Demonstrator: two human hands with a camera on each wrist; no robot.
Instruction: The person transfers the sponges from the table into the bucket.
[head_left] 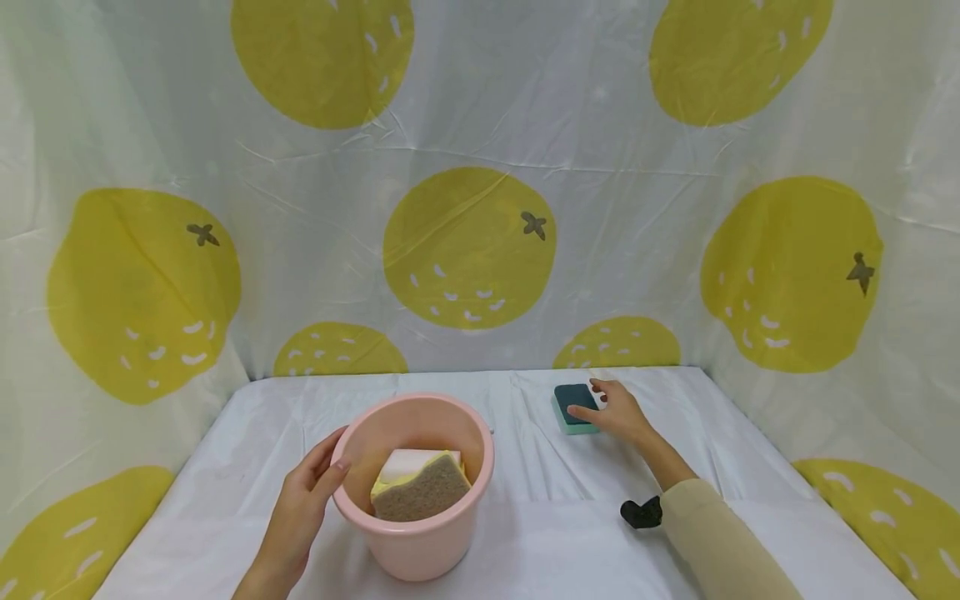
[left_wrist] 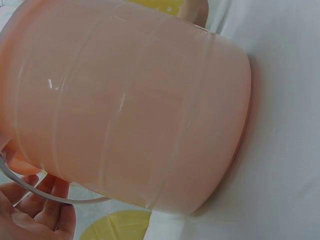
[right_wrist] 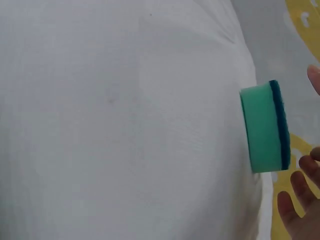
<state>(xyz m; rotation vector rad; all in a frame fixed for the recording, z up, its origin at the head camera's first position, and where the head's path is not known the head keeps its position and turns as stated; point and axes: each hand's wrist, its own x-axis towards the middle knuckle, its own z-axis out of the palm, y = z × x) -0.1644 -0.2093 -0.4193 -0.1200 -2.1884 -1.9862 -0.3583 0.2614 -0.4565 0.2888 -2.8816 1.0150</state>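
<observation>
A pink bucket [head_left: 420, 546] stands on the white cloth, tilted slightly in the head view. My left hand [head_left: 300, 500] grips its rim at the left side, thumb over the edge and fingers outside; the left wrist view shows those fingers by the thin handle [left_wrist: 55, 197]. Inside lie a yellow sponge with a grey-brown scouring face [head_left: 423, 492] and a whitish piece [head_left: 420, 461] behind it. Farther back on the right sits a green sponge [head_left: 576, 406] with a dark scouring top. Around it my right hand [head_left: 621, 412] spreads thumb and fingers; in the right wrist view they stand apart from the sponge.
Near the right sleeve [head_left: 720, 533] lies a small black object [head_left: 642, 512], its kind unclear. White cloth [head_left: 540, 550] covers the table. Curtains with yellow fruit prints [head_left: 469, 250] close off the back and both sides.
</observation>
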